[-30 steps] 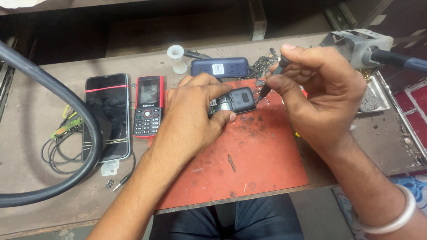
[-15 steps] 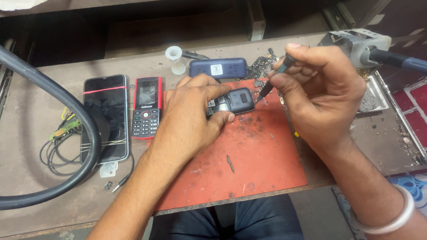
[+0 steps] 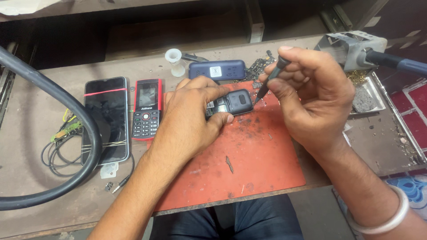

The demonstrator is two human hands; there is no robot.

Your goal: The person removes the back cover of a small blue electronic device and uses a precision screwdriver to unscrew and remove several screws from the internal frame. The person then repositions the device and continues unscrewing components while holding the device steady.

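My left hand (image 3: 189, 118) lies palm down on the red work mat (image 3: 249, 173), its fingers curled round the near end of a small dark phone (image 3: 231, 103) that lies on its face, back cover up, toward the far edge of the mat. My thumb presses against the phone's near side and my forefinger bends over its far side, so the phone is pinched between them and held flat; the other fingers are tucked close together beside it, not spread. My right hand (image 3: 311, 100) hovers just to the right of the phone with a thin black screwdriver (image 3: 271, 80) gripped between the thumb and the first two fingertips, which are pressed tight on the shaft near its top. The remaining fingers fold into the palm. The tool leans down and to the left, and its tip sits at the right end of the phone; I cannot tell whether it actually touches the case. A silver bangle (image 3: 384, 215) circles my right wrist. Left of the mat lie a red keypad phone (image 3: 147, 109) and a black smartphone (image 3: 106, 120), side by side, face up. Beyond the held phone rests a blue phone back (image 3: 217, 70), with a small white spool (image 3: 175, 61) just left of it. A thick black hose (image 3: 53, 98) curves across the bench's left side.
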